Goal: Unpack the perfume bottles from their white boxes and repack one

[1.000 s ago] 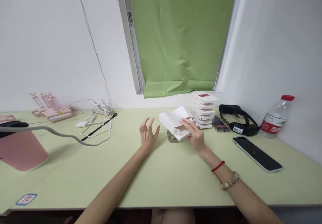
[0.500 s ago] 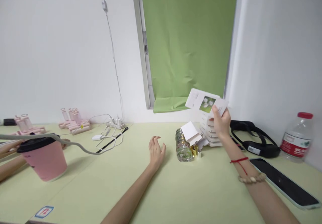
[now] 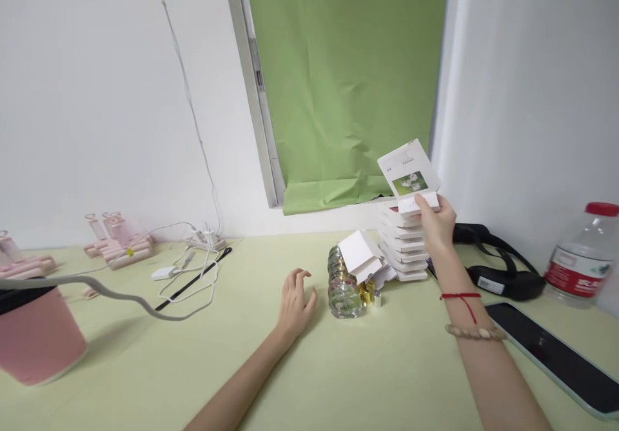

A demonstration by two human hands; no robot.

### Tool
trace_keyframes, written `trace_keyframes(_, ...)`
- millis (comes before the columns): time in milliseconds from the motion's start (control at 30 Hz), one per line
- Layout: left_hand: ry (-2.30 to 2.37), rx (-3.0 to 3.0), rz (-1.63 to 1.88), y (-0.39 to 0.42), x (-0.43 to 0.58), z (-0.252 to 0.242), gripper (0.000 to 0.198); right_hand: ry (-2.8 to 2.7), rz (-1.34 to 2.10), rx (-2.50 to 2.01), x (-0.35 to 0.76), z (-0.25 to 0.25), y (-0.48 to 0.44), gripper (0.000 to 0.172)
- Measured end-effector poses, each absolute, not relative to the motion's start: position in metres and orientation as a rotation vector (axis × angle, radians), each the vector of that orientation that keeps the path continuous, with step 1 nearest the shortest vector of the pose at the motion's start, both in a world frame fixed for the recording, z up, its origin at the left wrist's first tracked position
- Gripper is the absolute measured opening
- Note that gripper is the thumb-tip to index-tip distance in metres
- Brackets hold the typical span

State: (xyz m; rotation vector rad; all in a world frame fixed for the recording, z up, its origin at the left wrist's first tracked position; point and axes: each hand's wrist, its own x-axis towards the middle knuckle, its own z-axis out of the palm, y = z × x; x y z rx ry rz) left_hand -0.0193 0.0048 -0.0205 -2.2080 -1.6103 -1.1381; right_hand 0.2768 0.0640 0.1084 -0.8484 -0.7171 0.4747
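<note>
My right hand (image 3: 436, 221) grips a white box (image 3: 405, 163) with a flower picture on it, tilted up above a stack of white boxes (image 3: 403, 250). Thumb in front, the hand holds it by its lower edge. My left hand (image 3: 294, 302) rests on the table with loosely bent, parted fingers and nothing in them. Between the hands stands a row of glass bottles (image 3: 346, 299). An open white carton (image 3: 360, 255) leans over them, partly covering gold caps (image 3: 369, 293) and a silvery cap (image 3: 377, 299).
At right lie a phone (image 3: 551, 357), a black strapped headset (image 3: 505, 282) and a red-capped water bottle (image 3: 578, 257). At left are a pink cup (image 3: 41, 337), a grey cable (image 3: 120, 295), a power strip (image 3: 209, 244) with a white adapter (image 3: 164, 273), and pink stands (image 3: 118, 247).
My right hand has turned the white box more upright above the stack. My left hand stays on the table. The view has shifted right.
</note>
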Motion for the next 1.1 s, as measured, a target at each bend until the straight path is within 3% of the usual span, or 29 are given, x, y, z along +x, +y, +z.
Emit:
trace_keyframes(167, -1.59, -2.257, -1.089, 0.002, -0.014, -0.019, 0.024, -0.722, 0.552, -0.806, 0.286, 0.114, 0.067, 0.042)
trace_keyframes(433, -1.591, -2.262, -1.082, 0.003, -0.014, -0.017, 0.022, -0.627, 0.734, -0.685, 0.295, 0.125, 0.055, 0.03)
trace_keyframes(633, -1.588, -2.249, -1.099, 0.003, -0.013, -0.017, 0.022, -0.596, 0.865, -0.72, 0.298, 0.12, 0.053, 0.045)
trace_keyframes(767, -1.589, -2.259, -1.103, 0.004, -0.014, -0.018, 0.023, -0.769, 0.885, -0.805, 0.298, 0.123, 0.044, 0.046)
trace_keyframes(933, -1.59, -2.261, -1.112, 0.004, -0.013, -0.018, 0.022, -0.933, 0.771, -1.036, 0.299, 0.121, 0.041, 0.047)
trace_keyframes(1100, -1.581, -2.266, -1.121, 0.004, -0.013, -0.017, 0.021, -1.105, 0.454, -1.325, 0.306, 0.117, 0.041, 0.06)
